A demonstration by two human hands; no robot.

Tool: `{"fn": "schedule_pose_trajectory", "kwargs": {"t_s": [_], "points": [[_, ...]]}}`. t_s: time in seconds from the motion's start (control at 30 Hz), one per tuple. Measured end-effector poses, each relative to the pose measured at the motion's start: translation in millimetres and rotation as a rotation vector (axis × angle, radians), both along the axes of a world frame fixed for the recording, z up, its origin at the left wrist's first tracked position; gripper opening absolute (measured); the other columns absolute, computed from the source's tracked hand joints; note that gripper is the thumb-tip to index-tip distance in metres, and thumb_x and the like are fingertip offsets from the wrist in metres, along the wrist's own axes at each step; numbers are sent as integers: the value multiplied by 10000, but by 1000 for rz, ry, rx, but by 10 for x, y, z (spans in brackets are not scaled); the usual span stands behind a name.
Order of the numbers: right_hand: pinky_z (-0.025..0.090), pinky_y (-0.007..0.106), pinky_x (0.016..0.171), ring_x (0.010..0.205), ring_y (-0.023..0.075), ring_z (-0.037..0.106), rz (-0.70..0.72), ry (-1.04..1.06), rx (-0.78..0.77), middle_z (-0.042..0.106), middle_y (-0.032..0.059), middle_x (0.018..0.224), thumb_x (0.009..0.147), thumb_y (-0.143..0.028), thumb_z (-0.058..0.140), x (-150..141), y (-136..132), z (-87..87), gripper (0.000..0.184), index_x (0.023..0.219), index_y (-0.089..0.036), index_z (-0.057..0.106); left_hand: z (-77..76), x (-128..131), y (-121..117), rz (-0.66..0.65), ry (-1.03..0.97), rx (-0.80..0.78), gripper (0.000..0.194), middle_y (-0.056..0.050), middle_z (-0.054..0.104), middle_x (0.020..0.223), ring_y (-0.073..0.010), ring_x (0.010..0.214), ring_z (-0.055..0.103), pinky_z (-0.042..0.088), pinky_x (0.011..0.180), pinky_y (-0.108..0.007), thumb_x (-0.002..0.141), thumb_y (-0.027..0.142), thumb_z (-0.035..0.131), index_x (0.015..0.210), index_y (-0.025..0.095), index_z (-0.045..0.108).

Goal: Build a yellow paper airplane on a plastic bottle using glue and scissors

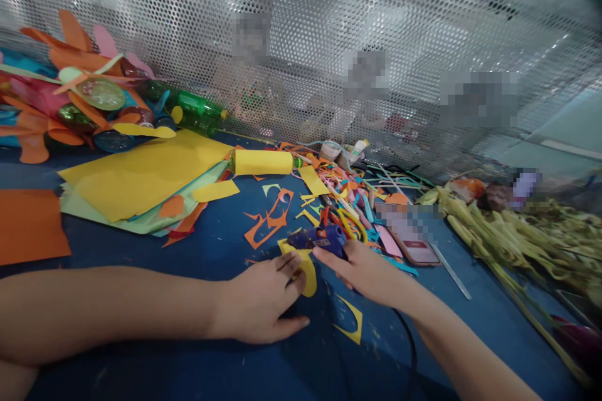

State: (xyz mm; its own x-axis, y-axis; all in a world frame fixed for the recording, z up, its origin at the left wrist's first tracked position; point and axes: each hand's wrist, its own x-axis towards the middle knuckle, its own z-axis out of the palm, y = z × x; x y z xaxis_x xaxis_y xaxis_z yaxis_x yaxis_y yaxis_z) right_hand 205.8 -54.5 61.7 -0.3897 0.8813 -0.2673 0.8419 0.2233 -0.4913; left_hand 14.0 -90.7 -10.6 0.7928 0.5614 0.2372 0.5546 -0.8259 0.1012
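My right hand (371, 269) is wrapped round the handle of a blue glue gun (324, 239), its nozzle pointing left. The nozzle sits over the upper end of a yellow cut-out piece (308, 272) with a rounded edge. My left hand (266, 297) lies on the table, fingertips pressing on that yellow piece and thumb held apart. Just beyond, orange cut-out scraps (273, 219) lie loose. A yellow offcut (350, 321) with a curved notch lies below the glue gun.
A bottle wrapped in yellow (263, 162) lies behind a stack of coloured sheets (155, 172). Bottles with orange petals (70, 91) crowd the far left. Paper scraps (348, 185), a phone (409, 235) and dried husks (498, 232) fill the right. A perforated metal screen (301, 31) stands behind.
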Motion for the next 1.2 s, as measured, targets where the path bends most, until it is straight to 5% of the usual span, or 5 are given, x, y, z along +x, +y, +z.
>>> {"fn": "schedule_pose_trajectory", "kwargs": {"t_s": [0.23,0.57,1.0,1.2], "points": [[390,279,580,477,164,502,0,-15,70,465,-9,415,830,-546,373,30,3,53,444,592,-202,522,1,2,4,-6,7,-8,591,-259,520,1202,-332,1189,431,351,990,-402,869,473,330,1177,-4,492],[391,263,554,428,122,436,29,13,47,450,-15,405,832,-579,347,-23,-24,-35,531,459,-205,409,-7,6,3,8,-5,-13,600,-265,506,1213,-327,1184,438,352,995,-385,863,480,331,1188,-1,484],[405,276,599,458,168,504,53,48,47,452,-17,385,840,-535,384,3,-20,36,459,558,-209,542,-20,-1,4,-2,-8,-10,588,-256,518,1205,-333,1195,422,358,984,-412,867,472,342,1187,-1,481],[384,257,513,437,130,468,-51,-2,1,487,-4,441,804,-612,376,33,2,33,515,541,-186,500,-11,-6,1,6,-24,-45,572,-245,508,1222,-326,1199,419,366,980,-415,864,470,354,1193,18,475]]}}
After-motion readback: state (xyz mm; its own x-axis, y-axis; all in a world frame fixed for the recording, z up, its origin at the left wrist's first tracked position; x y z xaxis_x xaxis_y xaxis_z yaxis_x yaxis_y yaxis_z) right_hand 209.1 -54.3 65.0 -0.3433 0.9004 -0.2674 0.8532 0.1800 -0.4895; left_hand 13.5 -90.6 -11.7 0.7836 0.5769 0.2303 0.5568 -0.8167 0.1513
